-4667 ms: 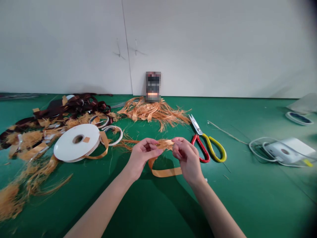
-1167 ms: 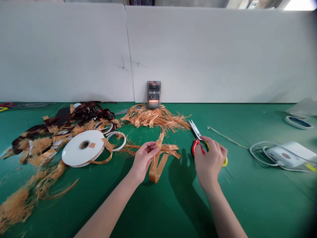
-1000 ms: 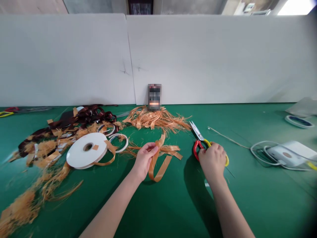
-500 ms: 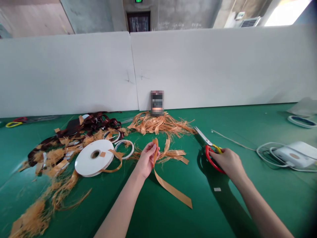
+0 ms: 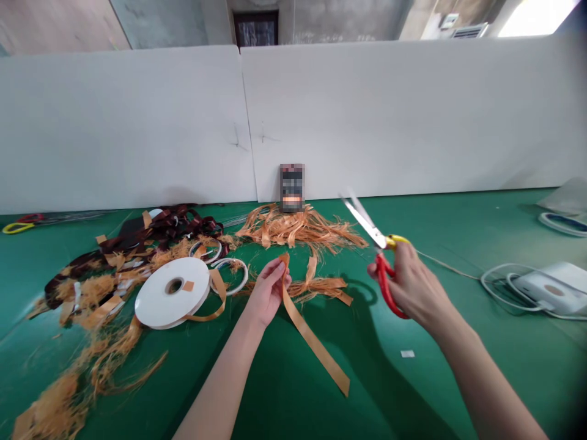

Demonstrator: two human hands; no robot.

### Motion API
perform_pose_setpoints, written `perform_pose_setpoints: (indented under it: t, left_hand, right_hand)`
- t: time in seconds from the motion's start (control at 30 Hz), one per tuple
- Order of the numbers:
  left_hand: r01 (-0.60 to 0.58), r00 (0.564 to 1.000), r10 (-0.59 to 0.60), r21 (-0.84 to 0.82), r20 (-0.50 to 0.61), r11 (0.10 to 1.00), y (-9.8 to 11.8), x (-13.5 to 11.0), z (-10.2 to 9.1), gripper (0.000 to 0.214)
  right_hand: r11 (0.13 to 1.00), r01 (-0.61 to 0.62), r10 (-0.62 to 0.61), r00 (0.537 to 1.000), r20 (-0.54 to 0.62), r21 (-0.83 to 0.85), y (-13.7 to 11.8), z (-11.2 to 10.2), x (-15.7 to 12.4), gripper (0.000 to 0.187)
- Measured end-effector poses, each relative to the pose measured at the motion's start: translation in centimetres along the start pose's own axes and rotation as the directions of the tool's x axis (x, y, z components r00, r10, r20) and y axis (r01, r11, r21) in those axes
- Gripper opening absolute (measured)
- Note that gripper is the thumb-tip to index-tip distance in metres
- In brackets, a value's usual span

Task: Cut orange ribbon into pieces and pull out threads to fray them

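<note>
— At the green work table [image 5: 527, 373], what do the hands have hold of?

— The left hand [image 5: 268, 293] pinches the top end of a strip of orange satin ribbon [image 5: 312, 343] firmly between thumb and fingers. From that grip the strip hangs diagonally down toward the right, its free end lying low over the table.

— And the right hand?

— The right hand [image 5: 415, 284] is closed around the red and yellow handles of a pair of scissors [image 5: 369, 227], lifted off the table. The steel blades are slightly parted and point up and left, well clear of the ribbon, which hangs to their left.

— What lies farther off?

— Frayed orange ribbon scraps [image 5: 321, 286] sit just past the left hand, with a white ribbon spool [image 5: 172, 293] to its left. Beyond are a heap of shredded orange ribbon [image 5: 298, 229], tangled dark brown ribbon [image 5: 160, 226], and a white partition wall [image 5: 367, 110].
</note>
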State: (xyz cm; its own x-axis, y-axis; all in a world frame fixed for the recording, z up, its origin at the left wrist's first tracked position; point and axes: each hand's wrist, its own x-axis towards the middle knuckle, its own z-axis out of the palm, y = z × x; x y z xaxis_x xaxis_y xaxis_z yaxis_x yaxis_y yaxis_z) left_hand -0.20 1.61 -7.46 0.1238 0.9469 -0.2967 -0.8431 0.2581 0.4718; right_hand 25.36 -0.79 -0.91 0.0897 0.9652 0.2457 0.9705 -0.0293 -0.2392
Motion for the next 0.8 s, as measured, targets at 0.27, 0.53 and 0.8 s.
perform_pose_setpoints:
  t: [0.27,0.53,0.8]
  left_hand:
    - [-0.07,0.996,0.069,-0.006,-0.058,0.998,1.4,0.3,0.2,0.011]
    - [-0.084,0.989,0.087,0.035,-0.116,0.996,1.4,0.2,0.4,0.013]
    - [-0.057,0.998,0.059,0.139,-0.006,0.989,0.9,0.0,0.0,0.018]
  right_hand:
    - [0.959,0.268,-0.275,0.958,0.083,0.089,-4.5,3.7,-1.9,0.043]
    - [0.947,0.276,-0.3,0.943,0.142,0.165,-4.1,4.4,-2.7,0.04]
    - [0.941,0.254,-0.299,0.932,0.202,0.224,-5.1,4.3,-2.9,0.03]
